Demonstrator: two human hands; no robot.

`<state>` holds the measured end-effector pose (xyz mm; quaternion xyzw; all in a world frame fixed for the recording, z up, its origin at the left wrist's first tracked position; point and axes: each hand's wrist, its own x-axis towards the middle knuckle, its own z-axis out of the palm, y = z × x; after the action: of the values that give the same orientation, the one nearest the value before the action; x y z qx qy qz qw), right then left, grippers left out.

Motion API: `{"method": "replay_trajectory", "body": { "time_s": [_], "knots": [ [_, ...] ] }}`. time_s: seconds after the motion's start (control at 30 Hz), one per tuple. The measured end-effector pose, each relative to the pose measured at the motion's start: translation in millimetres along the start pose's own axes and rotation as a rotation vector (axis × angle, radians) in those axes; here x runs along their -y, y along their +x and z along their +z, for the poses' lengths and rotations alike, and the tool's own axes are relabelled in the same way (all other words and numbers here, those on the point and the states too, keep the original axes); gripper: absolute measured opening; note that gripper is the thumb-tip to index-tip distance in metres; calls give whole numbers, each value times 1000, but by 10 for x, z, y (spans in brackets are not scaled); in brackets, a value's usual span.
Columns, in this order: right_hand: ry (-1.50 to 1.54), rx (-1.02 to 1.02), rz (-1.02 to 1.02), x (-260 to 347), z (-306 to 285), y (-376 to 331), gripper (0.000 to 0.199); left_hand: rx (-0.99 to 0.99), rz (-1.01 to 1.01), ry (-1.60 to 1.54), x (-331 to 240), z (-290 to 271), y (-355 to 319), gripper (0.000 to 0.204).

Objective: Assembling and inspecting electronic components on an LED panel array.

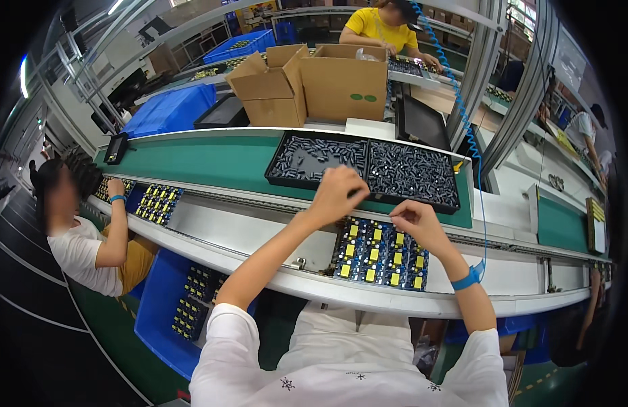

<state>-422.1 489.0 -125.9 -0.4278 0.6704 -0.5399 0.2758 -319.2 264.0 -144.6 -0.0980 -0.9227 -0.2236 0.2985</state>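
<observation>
At the near edge of the counter [260, 234], the left hand [338, 193] hangs over the front rim of the left tray [287, 178], fingers pinched together; whether a part sits between the fingertips is too small to tell. The right hand [416, 224] hovers just above the far edge of the board panel [380, 255], thumb and forefinger pinched close, and again I cannot tell if they grip anything. A blue wrist strap [468, 278] circles the right wrist, its coiled cord [463, 108] rising toward the frame overhead. The panel lies on the pale strip directly before the person, blue with rows of yellow blocks. Behind it, on the green belt [199, 159], two black trays sit side by side, touching, the right tray [412, 173] like the left filled with small dark parts. Farther back stand open cardboard boxes [314, 81]. To the left, another person's hand [115, 188] rests by a second panel [158, 202]. A blue bin [166, 312] sits below the counter.
</observation>
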Motion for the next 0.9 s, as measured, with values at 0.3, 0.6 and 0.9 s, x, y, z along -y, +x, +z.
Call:
{"method": "replay_trajectory", "body": {
  "time_s": [0.3, 0.6, 0.9],
  "knots": [
    [142, -76, -7, -159, -72, -10, 9, 309, -690, 293, 726, 80, 503, 56],
    [-10, -23, -37, -200, -83, -33, 8, 52, -613, 174, 831, 301, 400, 25],
    [-129, 36, -88, -196, 172, -66, 8, 66, -609, 280, 730, 220, 375, 25]
  ]
}}
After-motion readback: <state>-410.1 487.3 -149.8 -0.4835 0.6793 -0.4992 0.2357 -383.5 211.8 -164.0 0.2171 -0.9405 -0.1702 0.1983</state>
